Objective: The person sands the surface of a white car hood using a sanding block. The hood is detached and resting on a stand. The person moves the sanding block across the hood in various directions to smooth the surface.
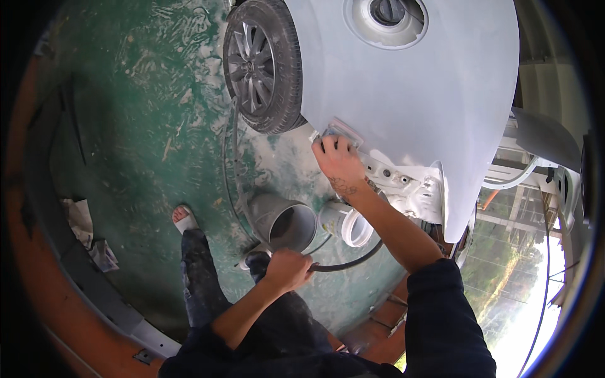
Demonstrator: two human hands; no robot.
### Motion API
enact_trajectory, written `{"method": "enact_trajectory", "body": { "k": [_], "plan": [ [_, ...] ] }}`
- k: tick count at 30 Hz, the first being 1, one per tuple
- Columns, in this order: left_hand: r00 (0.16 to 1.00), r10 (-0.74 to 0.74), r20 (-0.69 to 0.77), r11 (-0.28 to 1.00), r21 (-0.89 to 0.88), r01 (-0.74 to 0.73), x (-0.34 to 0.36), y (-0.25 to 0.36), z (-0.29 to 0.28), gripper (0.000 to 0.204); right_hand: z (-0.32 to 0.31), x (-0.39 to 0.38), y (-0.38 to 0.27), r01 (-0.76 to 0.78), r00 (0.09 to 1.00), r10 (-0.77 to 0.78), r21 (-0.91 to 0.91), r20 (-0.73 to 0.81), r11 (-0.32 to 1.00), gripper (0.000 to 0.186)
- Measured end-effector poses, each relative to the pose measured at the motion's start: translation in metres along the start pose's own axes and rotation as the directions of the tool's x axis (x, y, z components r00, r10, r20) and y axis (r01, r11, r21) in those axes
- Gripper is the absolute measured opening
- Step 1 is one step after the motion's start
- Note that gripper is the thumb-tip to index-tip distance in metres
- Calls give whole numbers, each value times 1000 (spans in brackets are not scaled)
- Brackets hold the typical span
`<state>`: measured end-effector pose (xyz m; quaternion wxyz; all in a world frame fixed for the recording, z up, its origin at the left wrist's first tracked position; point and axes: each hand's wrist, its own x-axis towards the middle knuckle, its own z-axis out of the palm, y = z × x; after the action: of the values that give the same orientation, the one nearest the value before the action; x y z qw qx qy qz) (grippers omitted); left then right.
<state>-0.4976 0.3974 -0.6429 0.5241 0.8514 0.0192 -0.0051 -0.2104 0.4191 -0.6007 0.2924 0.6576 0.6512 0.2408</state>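
Floor (138,138): green, pale-streaked. My left hand (288,271) is closed round a dark hose (354,263), a grey bucket (261,213) and a white bucket (331,217) beyond. My right hand (340,160) grasps a block (350,131) — partly hidden — against the car panel (409,94), near the wheel (265,69). Step in hand, I judge: rubbing the panel; the next stroke calls for even pressure.

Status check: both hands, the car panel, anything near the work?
Right hand holding tool at car panel. Left hand gripping hose. Nearby: wheel, grey bucket.
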Motion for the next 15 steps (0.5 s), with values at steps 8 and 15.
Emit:
{"method": "enact_trajectory", "body": {
  "k": [8, 15],
  "plan": [
    [999, 8, -50, 999, 33, -6, -8, -9, -2, 29, -13, -5, 3, -50, 994, 47, 26, 103, 998, 32],
    [998, 57, -28, 998, -25, -58, 10, 19, -2, 28, -18, -19, 17, 7, 999, -7, 10, 39, 1000, 24]
  ]
}}
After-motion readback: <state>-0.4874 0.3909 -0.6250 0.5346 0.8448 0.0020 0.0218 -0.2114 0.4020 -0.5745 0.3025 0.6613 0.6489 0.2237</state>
